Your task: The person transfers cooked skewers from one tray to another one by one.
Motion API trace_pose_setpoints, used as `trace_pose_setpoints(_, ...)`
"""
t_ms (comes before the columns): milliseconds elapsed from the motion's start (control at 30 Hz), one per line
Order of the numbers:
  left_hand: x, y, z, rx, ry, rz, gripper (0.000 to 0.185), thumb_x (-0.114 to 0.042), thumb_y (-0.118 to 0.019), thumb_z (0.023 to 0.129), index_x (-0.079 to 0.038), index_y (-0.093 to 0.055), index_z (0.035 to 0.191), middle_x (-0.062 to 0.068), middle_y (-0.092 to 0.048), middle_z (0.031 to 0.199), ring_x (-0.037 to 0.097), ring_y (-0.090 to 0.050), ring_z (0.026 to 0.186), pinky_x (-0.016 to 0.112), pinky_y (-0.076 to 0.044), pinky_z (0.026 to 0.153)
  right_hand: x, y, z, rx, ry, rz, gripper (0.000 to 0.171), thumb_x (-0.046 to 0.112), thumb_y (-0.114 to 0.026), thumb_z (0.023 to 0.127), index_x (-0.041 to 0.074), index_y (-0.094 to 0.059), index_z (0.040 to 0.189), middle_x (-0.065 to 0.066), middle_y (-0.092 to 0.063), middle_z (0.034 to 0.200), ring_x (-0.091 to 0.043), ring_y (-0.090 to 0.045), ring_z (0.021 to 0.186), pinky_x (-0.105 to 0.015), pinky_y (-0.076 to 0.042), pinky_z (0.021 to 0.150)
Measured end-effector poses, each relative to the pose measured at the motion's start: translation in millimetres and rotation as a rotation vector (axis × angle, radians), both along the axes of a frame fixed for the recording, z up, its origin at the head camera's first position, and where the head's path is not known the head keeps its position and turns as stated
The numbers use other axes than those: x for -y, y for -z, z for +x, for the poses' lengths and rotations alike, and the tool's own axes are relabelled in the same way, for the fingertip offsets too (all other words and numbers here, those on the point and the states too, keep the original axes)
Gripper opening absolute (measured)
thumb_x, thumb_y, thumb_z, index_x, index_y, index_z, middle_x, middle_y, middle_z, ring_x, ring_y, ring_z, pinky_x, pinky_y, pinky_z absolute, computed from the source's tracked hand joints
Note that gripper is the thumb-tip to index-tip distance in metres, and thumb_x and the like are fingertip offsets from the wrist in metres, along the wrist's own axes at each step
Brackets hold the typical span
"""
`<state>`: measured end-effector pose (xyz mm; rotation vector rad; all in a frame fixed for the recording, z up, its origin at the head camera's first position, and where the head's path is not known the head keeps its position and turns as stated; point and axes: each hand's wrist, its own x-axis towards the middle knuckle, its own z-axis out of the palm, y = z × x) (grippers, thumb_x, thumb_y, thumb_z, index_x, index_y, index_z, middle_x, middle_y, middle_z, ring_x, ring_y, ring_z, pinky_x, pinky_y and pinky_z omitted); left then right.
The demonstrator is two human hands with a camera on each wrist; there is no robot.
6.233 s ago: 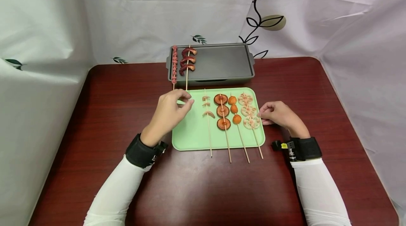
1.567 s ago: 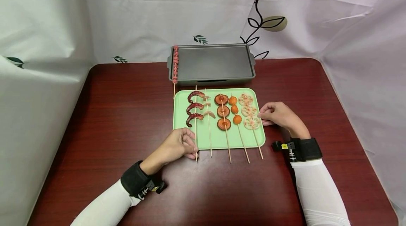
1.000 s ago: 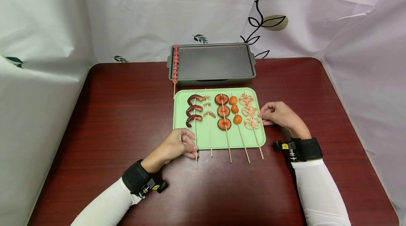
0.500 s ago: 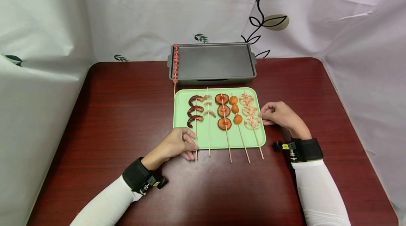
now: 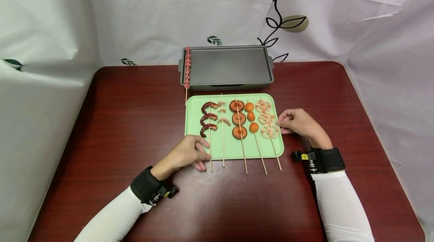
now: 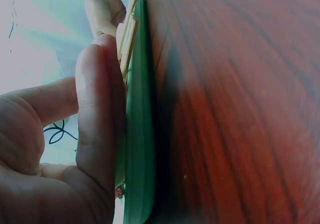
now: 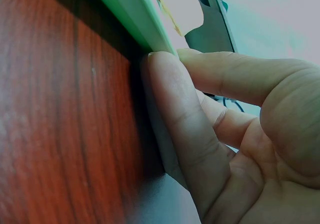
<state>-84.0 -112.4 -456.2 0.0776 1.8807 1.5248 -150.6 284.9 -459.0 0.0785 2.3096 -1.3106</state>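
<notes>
A green tray [image 5: 234, 150] holds several skewers side by side. The leftmost one is an octopus skewer [image 5: 209, 118], lying flat. My left hand [image 5: 202, 156] sits at the tray's near left edge, its straight fingertips touching the bare stick end of that skewer. In the left wrist view a finger [image 6: 95, 108] lies along the tray rim [image 6: 137, 134]. My right hand [image 5: 283, 123] rests against the tray's right rim beside the lotus root skewer [image 5: 267, 118]. The right wrist view shows its fingers [image 7: 185, 124] flat against the rim [image 7: 135, 13], holding nothing.
A grey griddle pan [image 5: 230, 66] stands behind the tray with a sausage skewer [image 5: 187, 69] along its left edge. Pale slice [image 5: 222, 121], mushroom [image 5: 239, 118] and orange ball [image 5: 251, 117] skewers fill the tray's middle. The dark red table [image 5: 135, 121] is ringed by white cloth.
The octopus skewer went from the grey pan to the tray's left side. Over the last second the left hand's thumb has drawn back from the stick. The right hand is still.
</notes>
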Motion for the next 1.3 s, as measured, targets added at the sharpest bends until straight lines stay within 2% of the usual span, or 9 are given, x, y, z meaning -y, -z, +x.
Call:
trace_pose_setpoints(167, 7.0, -4.2, -6.0, -0.014, -0.021, 0.002, 0.034, 0.002, -0.073, 0.090, 0.014, -0.058, 0.118, 0.021, -0.072, 0.083, 0.020, -0.071, 0.055, 0.038, -0.065, 0.056, 0.0, -0.1, -0.2, -0.007, -0.002, 0.002, 0.022, 0.009, -0.069, 0.099, -0.011, -0.063, 0.108, -0.006, -0.067, 0.082, -0.007, -0.072, 0.071, -0.026, -0.065, 0.071)
trace_pose_setpoints(400, 17.4, -16.4, -19.3, -0.030, -0.081, 0.013, 0.034, 0.001, -0.072, 0.092, 0.013, -0.058, 0.121, 0.028, -0.073, 0.093, 0.023, -0.075, 0.065, 0.039, -0.066, 0.064, 0.0, -0.1, 0.2, -0.006, -0.005, 0.014, 0.024, 0.011, -0.069, 0.099, -0.010, -0.063, 0.109, -0.007, -0.068, 0.084, -0.009, -0.072, 0.071, -0.027, -0.065, 0.070)
trace_pose_setpoints(667, 32.5, -24.7, -33.8, -0.111, -0.150, 0.042, 0.041, 0.004, -0.072, 0.091, 0.017, -0.056, 0.126, 0.027, -0.075, 0.099, 0.026, -0.078, 0.084, 0.041, -0.066, 0.080, -0.2, 0.2, 0.9, -0.010, -0.007, 0.004, 0.023, 0.010, -0.069, 0.099, -0.010, -0.064, 0.109, -0.007, -0.068, 0.083, -0.009, -0.072, 0.071, -0.027, -0.065, 0.071)
trace_pose_setpoints(833, 40.8, -27.6, -41.6, -0.163, -0.208, 0.012, 0.047, -0.001, -0.072, 0.094, 0.014, -0.054, 0.133, 0.024, -0.074, 0.103, 0.027, -0.077, 0.091, 0.042, -0.066, 0.084, -0.2, 0.3, 0.3, -0.017, -0.010, 0.002, 0.023, 0.010, -0.069, 0.099, -0.010, -0.063, 0.108, -0.007, -0.068, 0.084, -0.008, -0.072, 0.071, -0.027, -0.065, 0.071)
trace_pose_setpoints(933, 46.2, -29.4, -44.2, -0.265, -0.229, -0.098, 0.046, -0.010, -0.070, 0.097, 0.009, -0.055, 0.136, 0.021, -0.072, 0.108, 0.030, -0.075, 0.096, 0.041, -0.065, 0.084, -0.2, 0.2, 0.0, -0.012, -0.009, 0.006, 0.023, 0.010, -0.069, 0.099, -0.010, -0.063, 0.109, -0.007, -0.068, 0.084, -0.008, -0.072, 0.071, -0.027, -0.065, 0.071)
trace_pose_setpoints(1133, 52.2, -38.5, -45.7, -0.584, -0.308, -0.443, 0.048, -0.029, -0.068, 0.099, -0.002, -0.060, 0.138, 0.015, -0.074, 0.109, 0.031, -0.072, 0.099, 0.045, -0.059, 0.085, 0.5, -1.1, -0.4, -0.011, -0.011, 0.013, 0.024, 0.011, -0.070, 0.099, -0.010, -0.064, 0.109, -0.007, -0.068, 0.083, -0.008, -0.072, 0.071, -0.026, -0.065, 0.070)
trace_pose_setpoints(1200, 51.2, -40.9, -47.3, -0.669, -0.344, -0.504, 0.048, -0.031, -0.067, 0.100, -0.002, -0.061, 0.137, 0.016, -0.074, 0.109, 0.032, -0.071, 0.099, 0.048, -0.058, 0.086, 0.4, -1.4, 0.0, -0.014, -0.013, 0.017, 0.024, 0.012, -0.070, 0.099, -0.009, -0.064, 0.109, -0.008, -0.068, 0.084, -0.009, -0.071, 0.071, -0.026, -0.065, 0.071)
trace_pose_setpoints(1300, 48.2, -42.3, -51.7, -0.763, -0.383, -0.539, 0.042, -0.030, -0.066, 0.100, 0.000, -0.065, 0.130, 0.017, -0.073, 0.109, 0.033, -0.070, 0.098, 0.049, -0.059, 0.086, 0.2, -1.6, 0.8, -0.014, -0.014, 0.020, 0.025, 0.012, -0.070, 0.099, -0.009, -0.064, 0.110, -0.008, -0.069, 0.086, -0.009, -0.072, 0.072, -0.027, -0.065, 0.071)
